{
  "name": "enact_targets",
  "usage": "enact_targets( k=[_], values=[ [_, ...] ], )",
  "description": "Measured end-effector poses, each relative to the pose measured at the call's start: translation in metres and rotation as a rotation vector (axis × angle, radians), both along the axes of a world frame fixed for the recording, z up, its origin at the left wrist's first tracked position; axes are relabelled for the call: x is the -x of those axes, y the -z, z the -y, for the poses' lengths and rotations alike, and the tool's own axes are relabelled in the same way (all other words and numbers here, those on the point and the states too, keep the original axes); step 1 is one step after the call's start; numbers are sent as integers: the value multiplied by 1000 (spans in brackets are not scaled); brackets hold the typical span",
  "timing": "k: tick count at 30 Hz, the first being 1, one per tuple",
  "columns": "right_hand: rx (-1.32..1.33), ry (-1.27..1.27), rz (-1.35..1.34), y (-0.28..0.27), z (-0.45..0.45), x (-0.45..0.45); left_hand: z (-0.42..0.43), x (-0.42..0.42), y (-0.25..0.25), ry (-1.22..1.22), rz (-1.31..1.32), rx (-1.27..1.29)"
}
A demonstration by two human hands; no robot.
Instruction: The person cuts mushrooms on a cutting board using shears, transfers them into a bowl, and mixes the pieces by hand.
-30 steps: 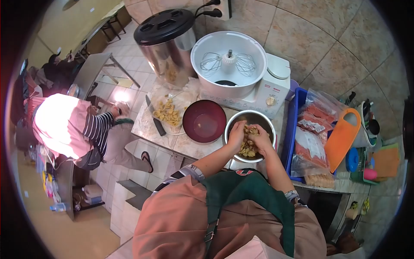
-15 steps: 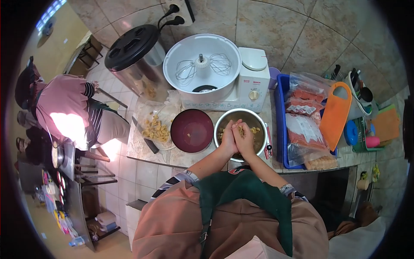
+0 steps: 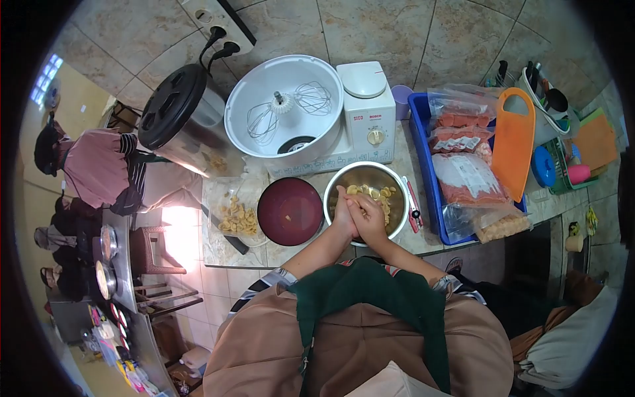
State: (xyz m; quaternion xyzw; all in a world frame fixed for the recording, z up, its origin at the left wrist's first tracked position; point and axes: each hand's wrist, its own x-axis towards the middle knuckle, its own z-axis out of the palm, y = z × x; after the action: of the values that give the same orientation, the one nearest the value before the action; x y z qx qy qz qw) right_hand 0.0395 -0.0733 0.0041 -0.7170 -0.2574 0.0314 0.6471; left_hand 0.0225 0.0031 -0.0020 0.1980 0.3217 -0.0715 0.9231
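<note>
My left hand (image 3: pixel 343 217) and my right hand (image 3: pixel 368 215) are pressed together over a steel bowl (image 3: pixel 401 228). The right hand's fingers lie across the left palm, and both are closed. Whatever is between the palms is hidden. Small yellowish pieces (image 3: pixel 382 194), some round and flat, lie in the bowl beyond my fingers. Left of it, almost touching, stands a dark red bowl (image 3: pixel 291 205) with a small scrap at its bottom. A plastic bag of similar pale yellow pieces (image 3: pixel 239 218) lies further left, beside a knife with a dark handle (image 3: pixel 235 245).
Behind the bowls stands a white mixer (image 3: pixel 370 116) with whisks in its bowl, beside a tall steel container (image 3: pixel 195 126). A blue tray (image 3: pixel 433 192) holds packs of red meat and an orange cutting board (image 3: pixel 514 142). A red-handled tool (image 3: pixel 414 212) lies between. Another person (image 3: pixel 99 165) is at left.
My hands stay joined over the steel bowl, with the right hand shifted across the left. The camera view has turned slightly, and the person at left appears lower and further left.
</note>
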Motion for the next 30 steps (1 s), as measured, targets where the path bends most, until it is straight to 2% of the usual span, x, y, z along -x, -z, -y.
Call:
enact_targets(
  k=[1, 3, 7, 9, 10, 13, 18, 19, 21, 22, 27, 28, 30],
  values=[
    [10, 6, 52, 1, 1, 0, -2, 0, 5, 7, -4, 0],
    [33, 29, 63, 0, 4, 0, -5, -3, 19, 31, 61, 237],
    [69, 42, 18, -8, -1, -6, -5, -9, 9, -18, -93, 186],
    [94, 13, -7, -9, -4, -11, -10, -5, 27, 49, 158, 360],
    [120, -22, -30, -8, -5, -14, -15, -5, 30, 56, 156, 359],
    [264, -48, -47, 5, -7, -18, -34, -3, 37, 308, 484, -294],
    [268, -66, -234, 27, -10, -20, -55, 5, 40, 684, 965, -1412],
    [236, -66, -273, 29, -10, -21, -44, 6, 38, 684, 962, -1407],
    [223, -54, -265, 31, -11, -21, -13, 9, 32, 191, 666, -1817],
    [207, -41, -256, 31, -11, -21, -15, 9, 36, 193, 661, -1815],
    [205, -17, -201, 29, -12, -25, -30, 5, 63, 531, 523, -1547],
    [225, -12, -193, 29, -12, -26, -29, 5, 59, 529, 522, -1546],
    [227, -18, -215, 26, -12, -28, -27, 5, 52, 707, 292, -1518]
  ],
)
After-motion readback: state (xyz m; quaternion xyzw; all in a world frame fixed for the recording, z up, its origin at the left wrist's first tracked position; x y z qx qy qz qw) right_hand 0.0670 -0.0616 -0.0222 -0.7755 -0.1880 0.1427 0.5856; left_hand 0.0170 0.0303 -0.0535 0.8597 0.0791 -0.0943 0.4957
